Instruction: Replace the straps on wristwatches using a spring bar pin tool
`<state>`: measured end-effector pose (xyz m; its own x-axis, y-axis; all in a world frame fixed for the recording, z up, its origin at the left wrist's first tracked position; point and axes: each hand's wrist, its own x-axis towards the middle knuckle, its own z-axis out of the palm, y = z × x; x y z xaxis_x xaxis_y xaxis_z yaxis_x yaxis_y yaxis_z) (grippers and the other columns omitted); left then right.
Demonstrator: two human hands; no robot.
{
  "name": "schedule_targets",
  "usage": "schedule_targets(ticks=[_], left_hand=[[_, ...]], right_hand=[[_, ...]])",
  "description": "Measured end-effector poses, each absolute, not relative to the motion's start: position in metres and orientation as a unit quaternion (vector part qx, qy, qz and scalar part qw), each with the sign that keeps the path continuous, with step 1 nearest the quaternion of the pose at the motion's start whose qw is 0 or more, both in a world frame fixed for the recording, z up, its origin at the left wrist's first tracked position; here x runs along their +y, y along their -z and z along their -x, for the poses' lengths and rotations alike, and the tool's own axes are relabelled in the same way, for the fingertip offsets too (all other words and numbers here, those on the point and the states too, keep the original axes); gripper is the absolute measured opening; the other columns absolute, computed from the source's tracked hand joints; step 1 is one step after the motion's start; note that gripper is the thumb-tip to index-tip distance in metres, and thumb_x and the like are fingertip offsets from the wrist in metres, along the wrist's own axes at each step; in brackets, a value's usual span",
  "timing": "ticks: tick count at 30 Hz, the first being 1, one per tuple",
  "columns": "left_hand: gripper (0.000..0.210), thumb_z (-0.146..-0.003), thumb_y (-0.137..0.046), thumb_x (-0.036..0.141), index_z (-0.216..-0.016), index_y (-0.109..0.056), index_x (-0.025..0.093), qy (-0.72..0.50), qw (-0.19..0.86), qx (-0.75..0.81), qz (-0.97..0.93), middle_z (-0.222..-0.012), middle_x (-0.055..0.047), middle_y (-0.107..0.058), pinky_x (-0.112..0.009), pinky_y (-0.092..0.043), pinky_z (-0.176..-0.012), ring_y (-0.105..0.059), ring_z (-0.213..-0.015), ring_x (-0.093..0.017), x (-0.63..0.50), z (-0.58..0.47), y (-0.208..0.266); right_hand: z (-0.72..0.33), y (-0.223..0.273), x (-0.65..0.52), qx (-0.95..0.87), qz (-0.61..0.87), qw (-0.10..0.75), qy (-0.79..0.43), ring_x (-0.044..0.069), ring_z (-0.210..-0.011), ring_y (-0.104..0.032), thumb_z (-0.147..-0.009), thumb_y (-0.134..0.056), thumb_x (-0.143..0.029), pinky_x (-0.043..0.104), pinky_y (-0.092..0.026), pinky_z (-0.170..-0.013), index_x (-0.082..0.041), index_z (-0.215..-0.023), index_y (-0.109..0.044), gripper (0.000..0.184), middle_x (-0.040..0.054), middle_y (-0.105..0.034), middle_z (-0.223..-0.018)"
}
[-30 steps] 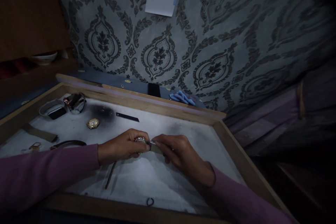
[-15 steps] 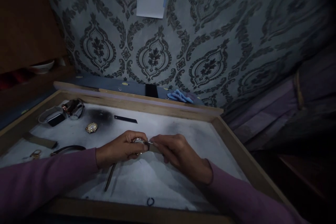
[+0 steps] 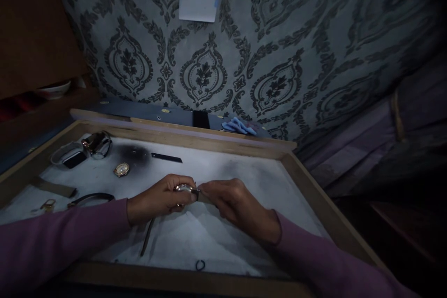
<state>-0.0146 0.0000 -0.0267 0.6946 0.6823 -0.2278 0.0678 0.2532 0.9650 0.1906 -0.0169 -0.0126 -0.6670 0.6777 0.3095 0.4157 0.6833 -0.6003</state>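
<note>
My left hand (image 3: 161, 198) is closed around a wristwatch (image 3: 184, 188) with a shiny round case, thumb pressed on its right side. A strap (image 3: 206, 199) runs from that side of the watch beneath my right hand (image 3: 234, 199). The right fingers are pinched together at the joint of strap and case, on a slim tool mostly hidden by them. Below my left hand, a narrow dark strap (image 3: 146, 238) slants down toward the tray floor. A gold-rimmed watch head (image 3: 121, 169) without a strap lies to the upper left.
The wooden-rimmed tray (image 3: 223, 137) holds a flat dark blade (image 3: 166, 158), several watches (image 3: 98, 143), a loose strap (image 3: 54, 187), a curved black strap (image 3: 91, 197), a gold buckle (image 3: 48, 205) and a small dark ring (image 3: 200, 265). A blue cloth (image 3: 239, 125) lies behind the rim.
My right fingers have shifted slightly at the strap joint, and the pale tool tip seen between them before is now mostly covered. The left hand keeps its hold on the wristwatch.
</note>
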Motion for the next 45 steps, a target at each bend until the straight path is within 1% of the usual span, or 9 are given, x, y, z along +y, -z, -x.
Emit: schedule_targets(ticks=[3, 9, 13, 17, 21, 31, 37, 41, 45], left_hand=[[0.021, -0.076, -0.062, 0.034, -0.071, -0.049, 0.019, -0.213, 0.716, 0.329, -0.577, -0.05, 0.011, -0.033, -0.021, -0.018, -0.044, -0.027, -0.044, -0.006, -0.001, 0.014, 0.027], [0.022, -0.079, -0.06, 0.036, -0.072, -0.05, 0.018, -0.208, 0.699, 0.328, -0.6, -0.05, 0.01, -0.035, -0.021, -0.02, -0.044, -0.028, -0.044, -0.006, -0.001, 0.014, 0.025], [0.022, -0.08, -0.059, 0.038, -0.075, -0.05, 0.018, -0.204, 0.695, 0.326, -0.608, -0.049, 0.011, -0.035, -0.021, -0.019, -0.043, -0.025, -0.043, -0.006, -0.002, 0.015, 0.025], [0.024, -0.081, -0.058, 0.039, -0.074, -0.05, 0.018, -0.203, 0.687, 0.33, -0.615, -0.049, 0.011, -0.035, -0.02, -0.019, -0.043, -0.025, -0.043, -0.006, -0.004, 0.015, 0.024], [0.021, -0.082, -0.055, 0.036, -0.072, -0.05, 0.018, -0.202, 0.679, 0.333, -0.622, -0.05, 0.01, -0.036, -0.021, -0.02, -0.044, -0.027, -0.044, -0.006, -0.005, 0.015, 0.022], [0.012, -0.075, -0.055, 0.028, -0.068, -0.05, 0.018, -0.203, 0.703, 0.354, -0.582, -0.051, 0.011, -0.033, -0.021, -0.02, -0.044, -0.026, -0.044, -0.006, -0.005, 0.011, 0.02], [0.013, -0.076, -0.055, 0.027, -0.069, -0.049, 0.018, -0.209, 0.707, 0.338, -0.585, -0.052, 0.01, -0.034, -0.021, -0.021, -0.045, -0.028, -0.045, -0.006, -0.002, 0.013, 0.027], [0.016, -0.079, -0.056, 0.029, -0.07, -0.05, 0.018, -0.217, 0.704, 0.331, -0.59, -0.051, 0.01, -0.035, -0.02, -0.021, -0.044, -0.029, -0.045, -0.006, 0.001, 0.014, 0.031], [0.017, -0.08, -0.057, 0.033, -0.073, -0.051, 0.018, -0.213, 0.696, 0.335, -0.599, -0.05, 0.01, -0.037, -0.02, -0.021, -0.043, -0.029, -0.044, -0.006, 0.002, 0.015, 0.031]], right_hand=[[-0.19, 0.012, -0.015, -0.882, 0.302, 0.261, -0.251, 0.009, -0.051, -0.043, -0.097, -0.038, -0.012, 0.022, -0.034, -0.05, -0.014, -0.076, -0.059, 0.029, -0.0013, -0.05, -0.061], [-0.191, 0.01, -0.014, -0.886, 0.297, 0.248, -0.255, 0.009, -0.052, -0.045, -0.096, -0.038, -0.011, 0.022, -0.034, -0.051, -0.014, -0.072, -0.056, 0.031, -0.0009, -0.051, -0.062], [-0.191, 0.009, -0.014, -0.881, 0.311, 0.237, -0.268, 0.009, -0.053, -0.046, -0.097, -0.04, -0.014, 0.021, -0.035, -0.051, -0.014, -0.072, -0.057, 0.031, -0.0011, -0.051, -0.062], [-0.19, 0.01, -0.015, -0.868, 0.323, 0.251, -0.281, 0.009, -0.054, -0.048, -0.099, -0.042, -0.019, 0.02, -0.037, -0.051, -0.013, -0.074, -0.061, 0.032, -0.0012, -0.053, -0.062], [-0.19, 0.012, -0.015, -0.862, 0.322, 0.261, -0.292, 0.009, -0.054, -0.047, -0.1, -0.042, -0.023, 0.02, -0.037, -0.051, -0.013, -0.075, -0.063, 0.034, -0.001, -0.054, -0.061], [-0.189, 0.013, -0.017, -0.875, 0.318, 0.254, -0.263, 0.008, -0.053, -0.049, -0.1, -0.042, -0.018, 0.021, -0.037, -0.051, -0.013, -0.078, -0.063, 0.031, -0.0008, -0.055, -0.063], [-0.19, 0.014, -0.016, -0.869, 0.321, 0.265, -0.267, 0.01, -0.056, -0.055, -0.099, -0.043, -0.02, 0.021, -0.041, -0.055, -0.013, -0.085, -0.066, 0.027, 0.0023, -0.063, -0.068], [-0.19, 0.011, -0.016, -0.853, 0.341, 0.283, -0.276, 0.009, -0.048, -0.052, -0.098, -0.044, -0.019, 0.02, -0.041, -0.052, -0.012, -0.089, -0.066, 0.024, -0.0017, -0.058, -0.058], [-0.189, 0.008, -0.017, -0.841, 0.361, 0.291, -0.28, 0.008, -0.045, -0.05, -0.096, -0.045, -0.018, 0.019, -0.039, -0.05, -0.012, -0.088, -0.066, 0.023, -0.0036, -0.053, -0.054]])
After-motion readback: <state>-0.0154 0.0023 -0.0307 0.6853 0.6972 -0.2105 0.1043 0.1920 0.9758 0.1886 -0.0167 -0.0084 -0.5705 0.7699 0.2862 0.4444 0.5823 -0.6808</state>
